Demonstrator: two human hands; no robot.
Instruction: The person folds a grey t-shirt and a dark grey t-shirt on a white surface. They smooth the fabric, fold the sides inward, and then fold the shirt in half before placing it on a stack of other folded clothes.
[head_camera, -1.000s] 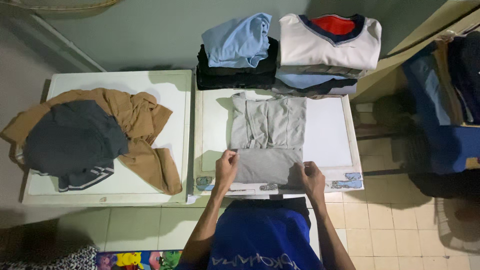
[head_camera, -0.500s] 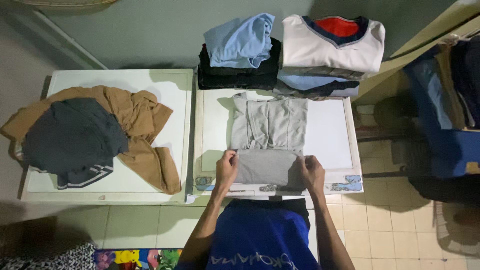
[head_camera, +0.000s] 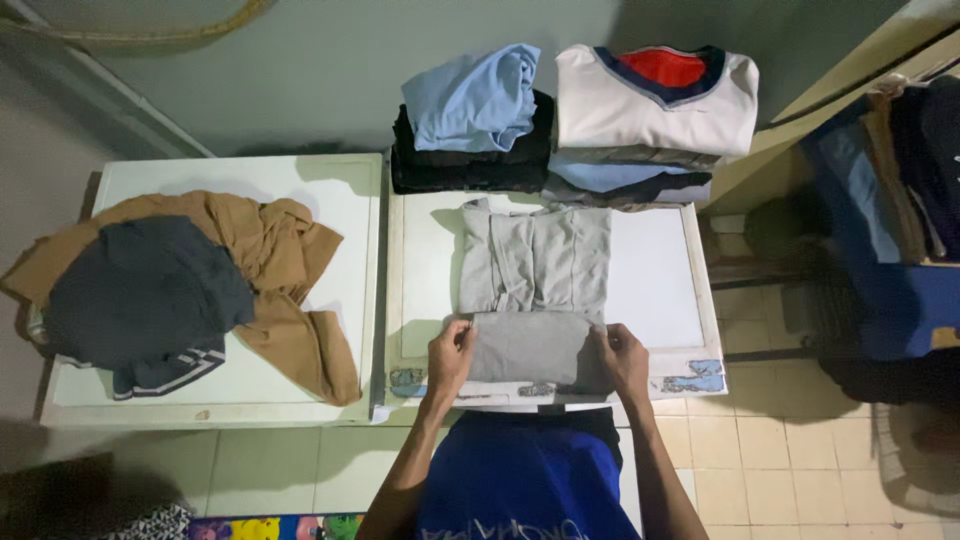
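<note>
A grey shirt (head_camera: 535, 265) lies flat on the right white table (head_camera: 650, 290), its near end folded over toward the middle. My left hand (head_camera: 450, 355) grips the left edge of that folded part. My right hand (head_camera: 622, 358) grips its right edge. Both hands sit close to the table's front edge, with the folded flap between them.
Behind the shirt stand two stacks of folded clothes: a light blue top on black garments (head_camera: 470, 130), and a white shirt with a red collar lining (head_camera: 655, 100). The left table (head_camera: 345, 190) bears a brown garment (head_camera: 290, 270) and a dark grey one (head_camera: 140, 295). A blue bin of clothes (head_camera: 890, 220) stands right.
The hands have carried the shirt's near fold a little farther up the shirt; otherwise the scene is the same.
</note>
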